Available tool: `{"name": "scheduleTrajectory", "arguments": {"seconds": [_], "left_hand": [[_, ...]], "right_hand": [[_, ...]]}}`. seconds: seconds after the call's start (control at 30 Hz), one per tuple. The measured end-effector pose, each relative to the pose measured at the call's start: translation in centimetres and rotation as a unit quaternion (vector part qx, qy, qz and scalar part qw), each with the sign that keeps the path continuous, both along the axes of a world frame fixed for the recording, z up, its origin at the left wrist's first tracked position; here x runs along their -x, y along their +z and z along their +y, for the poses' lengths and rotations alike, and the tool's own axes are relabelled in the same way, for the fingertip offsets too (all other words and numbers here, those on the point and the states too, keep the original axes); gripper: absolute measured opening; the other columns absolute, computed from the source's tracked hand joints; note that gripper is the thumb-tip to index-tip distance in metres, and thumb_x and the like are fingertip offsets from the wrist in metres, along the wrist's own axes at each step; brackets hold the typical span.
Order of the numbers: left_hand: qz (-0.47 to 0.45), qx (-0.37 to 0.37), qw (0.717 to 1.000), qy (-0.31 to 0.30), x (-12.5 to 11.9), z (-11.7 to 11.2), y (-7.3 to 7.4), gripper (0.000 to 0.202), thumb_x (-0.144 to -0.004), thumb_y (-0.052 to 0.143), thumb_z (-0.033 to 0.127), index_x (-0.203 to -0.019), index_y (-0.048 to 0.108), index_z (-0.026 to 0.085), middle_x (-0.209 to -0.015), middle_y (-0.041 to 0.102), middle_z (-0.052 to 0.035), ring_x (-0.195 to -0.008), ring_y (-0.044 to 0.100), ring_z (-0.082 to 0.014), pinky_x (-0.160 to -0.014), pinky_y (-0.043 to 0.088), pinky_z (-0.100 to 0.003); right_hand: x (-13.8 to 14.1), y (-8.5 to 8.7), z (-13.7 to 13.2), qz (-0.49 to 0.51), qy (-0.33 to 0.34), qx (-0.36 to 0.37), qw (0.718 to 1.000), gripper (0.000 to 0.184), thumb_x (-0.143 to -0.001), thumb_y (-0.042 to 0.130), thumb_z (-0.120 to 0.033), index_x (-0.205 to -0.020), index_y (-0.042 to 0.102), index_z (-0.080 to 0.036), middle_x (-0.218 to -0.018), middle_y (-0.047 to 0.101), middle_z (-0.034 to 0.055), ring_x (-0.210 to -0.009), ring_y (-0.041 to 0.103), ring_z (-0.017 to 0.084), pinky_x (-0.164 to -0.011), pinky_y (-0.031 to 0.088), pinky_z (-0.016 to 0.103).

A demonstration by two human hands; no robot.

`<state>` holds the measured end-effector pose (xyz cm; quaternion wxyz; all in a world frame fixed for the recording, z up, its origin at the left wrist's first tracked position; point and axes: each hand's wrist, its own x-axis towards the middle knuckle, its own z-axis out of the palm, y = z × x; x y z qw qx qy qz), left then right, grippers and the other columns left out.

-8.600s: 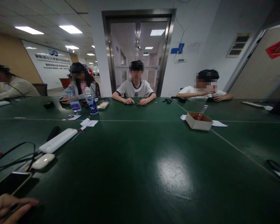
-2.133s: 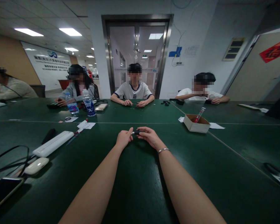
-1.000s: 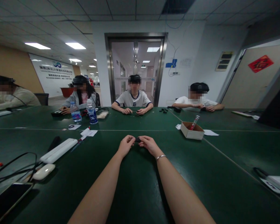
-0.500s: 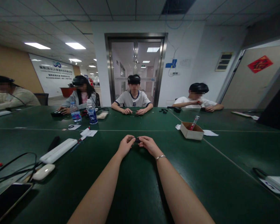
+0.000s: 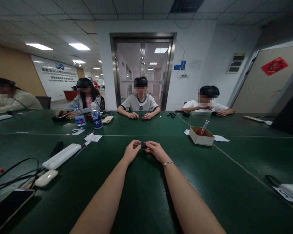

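Observation:
A small black piece sits between my two hands, just above the green table; its exact kind is too small to make out. My left hand pinches its left end between thumb and fingers. From the other side, my right hand grips the right end, with a silver bracelet on that wrist. The fingers cover much of the piece.
At left lie a white power strip, a white rounded case, black cables and a phone. Two bottles stand farther back. A small open box is at right. Several people with headsets sit across the table.
Both hands keep their hold on the small black piece, with only slight finger movement. The whole view has shifted very slightly.

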<state>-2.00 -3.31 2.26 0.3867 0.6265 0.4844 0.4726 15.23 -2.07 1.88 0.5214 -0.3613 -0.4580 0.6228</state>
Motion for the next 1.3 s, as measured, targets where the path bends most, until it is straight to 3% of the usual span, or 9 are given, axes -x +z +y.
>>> {"name": "scheduleTrajectory", "arguments": {"seconds": [0.13,0.47,0.6,0.73,0.83,1.0,1.13,1.3], "left_hand": [[-0.015,0.021,1.0,-0.016,-0.2,0.2,-0.2,0.028,-0.084,0.052,0.039,-0.1,0.061,0.017,-0.075,0.06,-0.0024,-0.063,0.055,-0.0129,-0.059,0.044,-0.023],[0.003,0.008,1.0,-0.011,0.1,0.3,-0.3,0.026,-0.084,0.052,0.034,-0.103,0.061,0.019,-0.084,0.062,-0.003,-0.069,0.056,-0.0128,-0.061,0.043,-0.023],[0.009,0.027,0.999,-0.019,0.1,0.3,-0.2,0.031,-0.087,0.046,0.041,-0.103,0.062,0.019,-0.075,0.06,-0.002,-0.066,0.055,-0.0141,-0.059,0.042,-0.024],[0.009,0.012,1.0,-0.006,0.1,0.6,-0.4,0.029,-0.085,0.05,0.038,-0.103,0.063,0.019,-0.078,0.062,-0.0024,-0.066,0.054,-0.0138,-0.058,0.04,-0.023],[0.009,0.012,1.0,-0.01,0.2,1.1,-0.9,0.037,-0.09,0.039,0.043,-0.102,0.063,0.018,-0.069,0.059,-0.0013,-0.058,0.05,-0.013,-0.054,0.037,-0.023],[0.008,0.021,1.0,0.006,0.2,1.2,-0.9,0.032,-0.088,0.041,0.035,-0.103,0.063,0.018,-0.074,0.06,-0.0015,-0.059,0.05,-0.0119,-0.054,0.037,-0.022],[0.025,0.013,1.0,0.0,0.1,0.9,-0.5,0.036,-0.089,0.04,0.04,-0.099,0.064,0.015,-0.06,0.054,0.0004,-0.056,0.048,-0.0135,-0.054,0.036,-0.024],[0.01,0.008,1.0,0.009,0.1,1.0,-0.6,0.027,-0.085,0.046,0.032,-0.098,0.065,0.018,-0.072,0.058,-0.0013,-0.061,0.051,-0.0134,-0.056,0.037,-0.024]], "right_hand": [[0.1,0.1,0.0,0.002,-0.006,0.007,1.0,0.014,-0.072,0.079,-0.017,-0.082,0.072,-0.011,-0.073,0.068,0.0054,-0.058,0.062,0.01,-0.053,0.052,0.017],[0.1,0.2,0.1,-0.002,-0.008,0.012,1.0,0.012,-0.073,0.078,-0.015,-0.083,0.072,-0.012,-0.073,0.068,0.0054,-0.057,0.062,0.01,-0.054,0.054,0.017],[0.1,0.1,0.1,-0.002,-0.003,0.01,1.0,0.011,-0.074,0.078,-0.015,-0.083,0.072,-0.012,-0.073,0.068,0.0053,-0.058,0.062,0.01,-0.053,0.054,0.017],[0.1,0.2,0.0,0.001,0.002,0.01,1.0,0.011,-0.074,0.078,-0.015,-0.084,0.073,-0.011,-0.072,0.068,0.0054,-0.058,0.063,0.01,-0.054,0.054,0.016],[0.1,0.3,0.0,0.003,0.002,0.016,1.0,0.008,-0.075,0.077,-0.013,-0.082,0.073,-0.012,-0.07,0.068,0.0047,-0.058,0.063,0.01,-0.053,0.054,0.016],[0.2,0.4,0.1,0.001,-0.003,0.023,1.0,0.008,-0.076,0.076,-0.011,-0.082,0.072,-0.011,-0.069,0.067,0.0046,-0.055,0.062,0.009,-0.052,0.054,0.015],[0.2,0.3,0.3,-0.001,0.0,0.024,1.0,0.009,-0.076,0.076,-0.011,-0.084,0.071,-0.009,-0.072,0.068,0.0059,-0.054,0.061,0.009,-0.051,0.053,0.015],[0.2,0.3,0.3,0.003,-0.001,0.022,1.0,0.009,-0.076,0.076,-0.011,-0.083,0.071,-0.009,-0.07,0.068,0.0059,-0.055,0.061,0.009,-0.053,0.054,0.016]]}}
